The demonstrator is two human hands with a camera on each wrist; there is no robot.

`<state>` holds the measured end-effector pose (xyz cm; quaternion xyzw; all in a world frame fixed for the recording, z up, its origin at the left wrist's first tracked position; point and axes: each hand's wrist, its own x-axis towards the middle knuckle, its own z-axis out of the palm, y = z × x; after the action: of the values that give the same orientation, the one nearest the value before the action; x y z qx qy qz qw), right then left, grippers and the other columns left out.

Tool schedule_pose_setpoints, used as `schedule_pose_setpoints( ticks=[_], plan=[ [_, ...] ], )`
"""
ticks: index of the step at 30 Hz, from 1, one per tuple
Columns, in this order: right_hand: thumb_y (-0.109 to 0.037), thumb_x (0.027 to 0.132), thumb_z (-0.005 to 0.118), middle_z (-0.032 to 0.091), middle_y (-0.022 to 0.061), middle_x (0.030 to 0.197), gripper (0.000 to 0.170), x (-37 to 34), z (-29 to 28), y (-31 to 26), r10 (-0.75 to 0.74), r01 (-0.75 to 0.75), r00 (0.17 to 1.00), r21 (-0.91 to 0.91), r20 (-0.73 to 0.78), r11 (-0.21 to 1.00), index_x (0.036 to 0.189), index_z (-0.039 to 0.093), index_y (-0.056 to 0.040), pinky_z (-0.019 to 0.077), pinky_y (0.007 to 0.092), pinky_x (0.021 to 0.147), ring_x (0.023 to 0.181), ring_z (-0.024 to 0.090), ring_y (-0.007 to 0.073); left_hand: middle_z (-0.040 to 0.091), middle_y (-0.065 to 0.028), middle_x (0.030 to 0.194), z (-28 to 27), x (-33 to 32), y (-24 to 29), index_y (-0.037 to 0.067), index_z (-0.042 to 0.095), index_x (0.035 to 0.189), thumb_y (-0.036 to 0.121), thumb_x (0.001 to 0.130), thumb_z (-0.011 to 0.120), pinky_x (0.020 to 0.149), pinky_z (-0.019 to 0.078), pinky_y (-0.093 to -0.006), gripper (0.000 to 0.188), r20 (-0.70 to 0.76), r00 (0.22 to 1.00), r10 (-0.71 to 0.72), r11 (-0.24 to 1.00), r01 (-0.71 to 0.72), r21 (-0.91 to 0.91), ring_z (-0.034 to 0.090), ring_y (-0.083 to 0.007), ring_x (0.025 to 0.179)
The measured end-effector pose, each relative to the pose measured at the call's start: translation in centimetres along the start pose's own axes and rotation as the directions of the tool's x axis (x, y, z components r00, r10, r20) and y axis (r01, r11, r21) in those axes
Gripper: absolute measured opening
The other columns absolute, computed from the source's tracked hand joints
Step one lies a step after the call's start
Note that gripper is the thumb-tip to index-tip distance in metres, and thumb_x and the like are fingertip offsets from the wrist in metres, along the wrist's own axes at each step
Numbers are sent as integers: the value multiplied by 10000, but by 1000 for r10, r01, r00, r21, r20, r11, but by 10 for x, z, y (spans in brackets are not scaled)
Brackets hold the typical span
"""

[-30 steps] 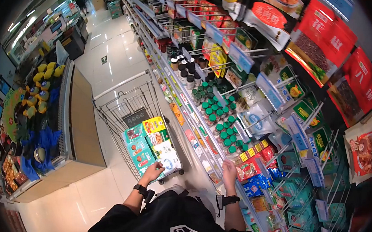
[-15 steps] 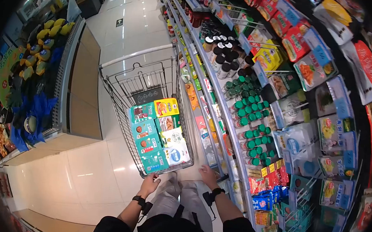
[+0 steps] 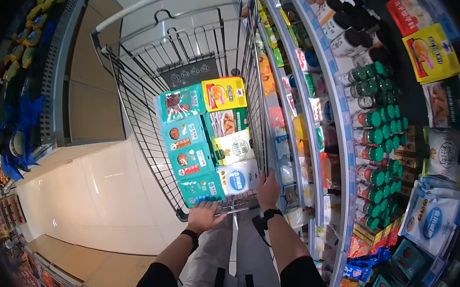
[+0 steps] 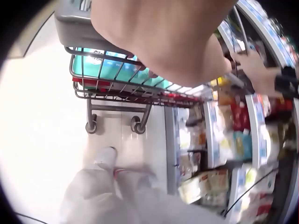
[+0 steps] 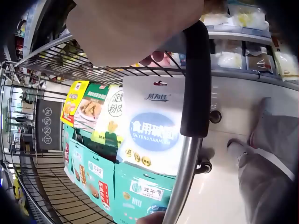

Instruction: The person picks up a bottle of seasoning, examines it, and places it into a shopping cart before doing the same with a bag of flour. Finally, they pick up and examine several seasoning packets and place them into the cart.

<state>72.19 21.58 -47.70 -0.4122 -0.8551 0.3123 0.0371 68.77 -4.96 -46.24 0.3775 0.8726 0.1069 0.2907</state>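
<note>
"Where are the packets (image 3: 191,161)?"

"In two rows inside the shopping cart (image 3: 189,73)."

"And the hands?"

"The left (image 3: 204,218) grips its near end; the right (image 3: 268,191) curls its fingers (image 5: 158,56) over the side."

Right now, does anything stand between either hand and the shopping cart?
Nothing visible does. The left hand grips the shopping cart at its near end, the right hand near that end's right corner. A green packet and a white packet lie close by inside, without blocking either hand.
</note>
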Motion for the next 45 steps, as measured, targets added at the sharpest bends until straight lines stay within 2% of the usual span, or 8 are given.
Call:
schedule_pose_setpoints(
  ticks=[11,14,17,20,27,33,39,45],
  plan=[
    [-286,995,590,698,222,813,312,6,4,0,16,-17,1000,-94,-17,995,1197,558,-51,527,501,637,745,680,432,706,-122,989,-7,18,0,50,666,1045,544,897,634,732,569,-411,517,-29,999,-46,992,42,-118,677,-304,928],
    [-287,995,590,704,211,814,301,10,2,-3,53,-52,998,-67,15,996,1186,559,-56,535,491,638,746,686,420,703,-135,869,-4,44,-11,28,656,999,367,930,679,701,534,-395,347,-4,909,-416,671,304,-676,685,-316,767],
    [-284,994,591,715,199,832,278,8,6,3,67,-64,997,-82,27,995,1170,563,-70,544,484,642,749,691,412,698,-128,1056,-21,88,-15,49,653,1072,240,873,712,901,495,-431,282,-44,960,-276,923,252,-291,644,-335,1010],
    [-286,993,592,714,199,828,269,7,7,6,28,-29,1000,-66,-10,997,1159,566,-76,543,484,641,746,691,412,644,-172,1227,-22,137,-14,35,618,1165,193,819,739,998,452,-461,399,-241,967,-81,940,-6,-341,600,-357,1125],
    [-270,986,599,710,189,841,246,9,8,6,62,-60,998,-97,18,993,1142,576,-80,547,488,654,749,690,406,580,-148,1330,5,165,5,59,575,1269,270,757,820,1060,407,-441,605,-60,988,-142,985,135,-107,572,-325,1195],
    [-273,985,606,696,214,791,252,9,8,5,28,-29,999,-62,-19,998,1129,575,-67,535,499,639,742,681,427,696,-144,964,-13,157,16,136,588,1144,224,767,814,919,474,-451,448,178,975,-133,975,161,-153,664,-365,963],
    [-278,992,592,706,204,880,250,11,7,4,56,-54,998,-89,20,995,1135,560,-76,547,500,676,774,684,422,694,-99,979,-37,107,33,112,654,1015,61,722,734,903,478,-416,308,-94,988,122,974,-137,-182,639,-304,1010],
    [-300,1011,555,710,213,901,281,11,-1,-1,55,-51,996,-58,67,997,1189,546,-83,541,511,695,802,684,433,669,-67,915,-109,46,53,108,680,933,35,709,678,857,444,-392,235,-311,950,-2,976,-66,-206,599,-269,943]
  ],
)
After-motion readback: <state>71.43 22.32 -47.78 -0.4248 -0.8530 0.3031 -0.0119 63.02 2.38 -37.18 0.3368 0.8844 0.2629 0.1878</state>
